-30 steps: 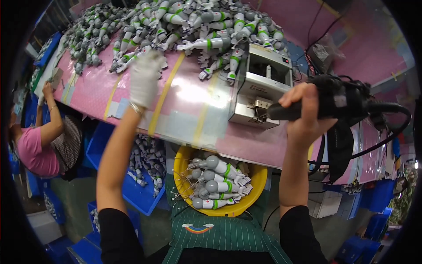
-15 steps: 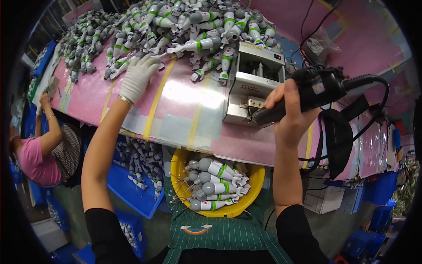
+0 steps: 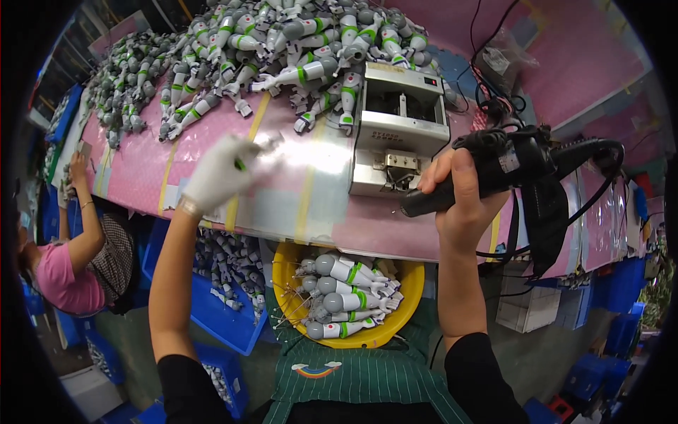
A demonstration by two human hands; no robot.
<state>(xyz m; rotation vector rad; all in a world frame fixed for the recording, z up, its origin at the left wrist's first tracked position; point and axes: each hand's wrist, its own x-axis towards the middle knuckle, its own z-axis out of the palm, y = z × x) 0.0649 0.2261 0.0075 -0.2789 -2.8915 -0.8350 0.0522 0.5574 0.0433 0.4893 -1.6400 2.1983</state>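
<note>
Sitting just beyond the striped green apron [image 3: 374,378], a yellow tub [image 3: 414,302] holds several grey, white and green toy arms [image 3: 353,300]. Over the pink bench [image 3: 367,227], the bare right hand [image 3: 462,205] has its fingers wrapped around a black corded tool [image 3: 498,169], while the gloved left hand [image 3: 219,173] curls its fingers round what, through the motion blur, appears to be another toy arm [image 3: 270,144]. Farther off stands a silver metal machine [image 3: 395,131], with a large heap [image 3: 289,42] of similar pieces behind and left of it.
</note>
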